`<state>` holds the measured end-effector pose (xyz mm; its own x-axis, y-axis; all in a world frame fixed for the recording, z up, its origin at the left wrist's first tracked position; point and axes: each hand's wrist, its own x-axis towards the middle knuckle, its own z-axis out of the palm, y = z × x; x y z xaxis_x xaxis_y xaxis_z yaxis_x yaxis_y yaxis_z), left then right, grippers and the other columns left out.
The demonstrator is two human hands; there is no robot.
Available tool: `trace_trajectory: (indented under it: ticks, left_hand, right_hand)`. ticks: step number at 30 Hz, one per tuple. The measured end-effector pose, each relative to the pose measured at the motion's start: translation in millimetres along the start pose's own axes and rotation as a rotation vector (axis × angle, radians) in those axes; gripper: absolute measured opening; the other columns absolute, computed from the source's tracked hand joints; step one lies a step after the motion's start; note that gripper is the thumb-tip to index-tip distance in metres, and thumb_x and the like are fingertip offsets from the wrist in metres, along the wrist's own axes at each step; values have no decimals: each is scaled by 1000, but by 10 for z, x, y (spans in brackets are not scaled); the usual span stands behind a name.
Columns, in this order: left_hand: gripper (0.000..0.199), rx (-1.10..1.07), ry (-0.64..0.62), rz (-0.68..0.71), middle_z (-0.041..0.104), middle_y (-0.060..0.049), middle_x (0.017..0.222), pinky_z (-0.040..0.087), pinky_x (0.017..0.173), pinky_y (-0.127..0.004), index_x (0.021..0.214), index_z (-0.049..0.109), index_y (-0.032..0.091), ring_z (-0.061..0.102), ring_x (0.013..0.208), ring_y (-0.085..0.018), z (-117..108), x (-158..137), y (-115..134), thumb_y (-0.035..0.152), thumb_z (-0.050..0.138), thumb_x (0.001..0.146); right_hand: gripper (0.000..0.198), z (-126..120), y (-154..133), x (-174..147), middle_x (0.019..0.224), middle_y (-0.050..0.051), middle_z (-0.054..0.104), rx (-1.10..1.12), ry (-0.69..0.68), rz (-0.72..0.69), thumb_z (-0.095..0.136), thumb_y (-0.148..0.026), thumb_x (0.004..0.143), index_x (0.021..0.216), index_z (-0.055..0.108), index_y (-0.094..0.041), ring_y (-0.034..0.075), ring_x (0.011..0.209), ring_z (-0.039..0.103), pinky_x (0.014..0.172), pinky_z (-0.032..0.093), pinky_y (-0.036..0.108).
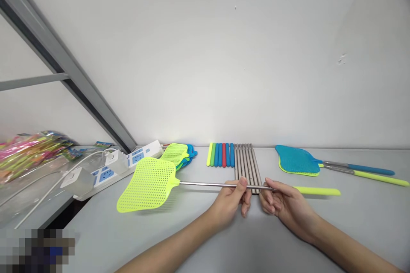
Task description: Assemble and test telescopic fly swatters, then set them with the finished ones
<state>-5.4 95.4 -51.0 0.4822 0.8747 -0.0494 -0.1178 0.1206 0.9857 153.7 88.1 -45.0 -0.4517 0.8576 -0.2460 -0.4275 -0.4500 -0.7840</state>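
A yellow-green fly swatter [149, 185] is held level above the table, its metal rod drawn out long. My left hand [231, 198] pinches the rod near its middle. Closer to the yellow-green grip, my right hand [283, 200] has its fingers closed round the rod. Behind my hands lies a row of metal rods [246, 162], partly covered by them. Left of these rods, several coloured handle grips [220, 155] lie side by side in yellow, green, blue and red.
Two finished-looking swatters, the upper one with a blue head [296, 160], lie at the right. Loose swatter heads [174, 153] are stacked at the left beside a power strip [128, 164] with plugs and cables. A plastic bag [32, 153] of colourful items sits far left. A wall [243, 59] rises behind.
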Motion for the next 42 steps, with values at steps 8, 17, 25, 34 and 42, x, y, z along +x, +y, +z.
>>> trace_trajectory:
  ticks: [8,17,25,34,42]
  left_hand:
    - [53,119,91,31,39,3,37,34,46,-21,44,43,17,40,38,-9,10,-20,8,53,31,81]
    - [52,162,105,68,38,3,37,34,46,-21,45,41,18,39,38,-10,16,-23,-8,51,27,82]
    - [50,178,90,88,37,3,39,34,48,-21,45,40,18,39,39,-10,10,-33,-13,51,29,81]
    - [50,138,73,83,37,3,42,35,52,-22,52,41,18,39,43,-10,37,-56,-23,50,20,83]
    - [53,96,39,75,39,2,45,35,51,-24,58,44,17,40,44,-11,46,-58,-19,54,14,82]
  right_hand:
    - [50,44,29,-15,42,-3,32,-125,-8,-59,37,-46,82,45,48,-15,11,47,38,54,27,26]
    - [50,68,40,-16,40,-5,28,-178,-4,-78,37,-49,81,48,51,-14,10,45,37,53,26,25]
    - [50,93,38,-29,39,-4,31,-177,1,-76,40,-50,79,47,52,-14,10,44,37,51,27,24]
    - [49,100,20,-21,39,-4,31,-182,-25,-68,39,-48,80,48,52,-14,10,44,39,50,27,24]
    - [47,84,36,-19,39,-4,31,-164,-34,-64,39,-47,81,49,52,-14,11,45,39,51,27,25]
